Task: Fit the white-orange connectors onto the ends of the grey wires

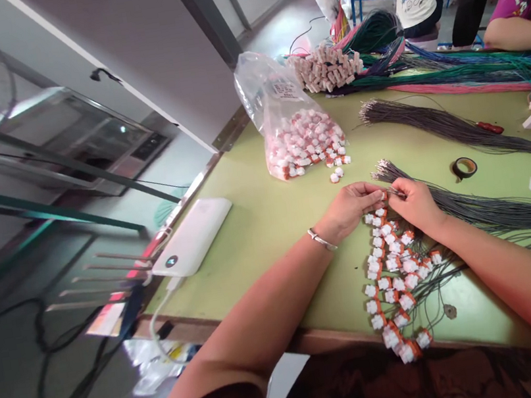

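My left hand (349, 208) and my right hand (413, 203) meet over the green table (260, 226). The left fingers pinch a small white and red connector (383, 195). The right fingers pinch the metal tip of a thin grey wire (397, 192) at that connector. Below the hands lies a row of several wired connectors (392, 280). A bundle of grey wires (487, 212) fans out to the right of my right hand. A metal bracelet sits on my left wrist.
A clear plastic bag of loose connectors (298, 134) stands behind the hands. A white power bank (194, 236) lies at the table's left edge. A tape roll (464, 167), a second grey bundle (438, 123) and coloured wire bundles (450, 68) lie further back. Another person's arm (518, 35) rests at the far right.
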`<state>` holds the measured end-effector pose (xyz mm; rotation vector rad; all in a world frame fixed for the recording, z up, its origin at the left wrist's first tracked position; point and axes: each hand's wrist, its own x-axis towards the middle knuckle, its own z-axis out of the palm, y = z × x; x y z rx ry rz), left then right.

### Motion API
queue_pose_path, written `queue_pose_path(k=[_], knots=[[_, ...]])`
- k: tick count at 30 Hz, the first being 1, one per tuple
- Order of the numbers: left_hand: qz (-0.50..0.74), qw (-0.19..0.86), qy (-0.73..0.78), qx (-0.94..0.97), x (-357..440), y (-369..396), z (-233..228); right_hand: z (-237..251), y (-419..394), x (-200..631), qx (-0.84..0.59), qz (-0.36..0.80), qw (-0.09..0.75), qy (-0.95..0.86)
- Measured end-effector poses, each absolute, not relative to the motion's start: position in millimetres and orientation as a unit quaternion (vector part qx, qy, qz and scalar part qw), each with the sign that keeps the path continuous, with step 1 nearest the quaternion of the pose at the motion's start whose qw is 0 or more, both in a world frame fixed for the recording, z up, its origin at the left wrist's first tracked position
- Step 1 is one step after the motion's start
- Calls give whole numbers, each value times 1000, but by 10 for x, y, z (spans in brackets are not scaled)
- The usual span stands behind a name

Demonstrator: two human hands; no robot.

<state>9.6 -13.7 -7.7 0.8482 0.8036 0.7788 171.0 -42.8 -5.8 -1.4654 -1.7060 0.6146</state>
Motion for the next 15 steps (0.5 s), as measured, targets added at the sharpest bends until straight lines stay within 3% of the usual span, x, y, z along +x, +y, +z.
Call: queue_pose_path(k=[8,15], knots=[[364,776,360,369,48,-147,-73,-69,-427,1728,-570,293,435,-633],[357,771,360,387,58,-139,-72,-102,-419,1718,-582,275,409,-647]])
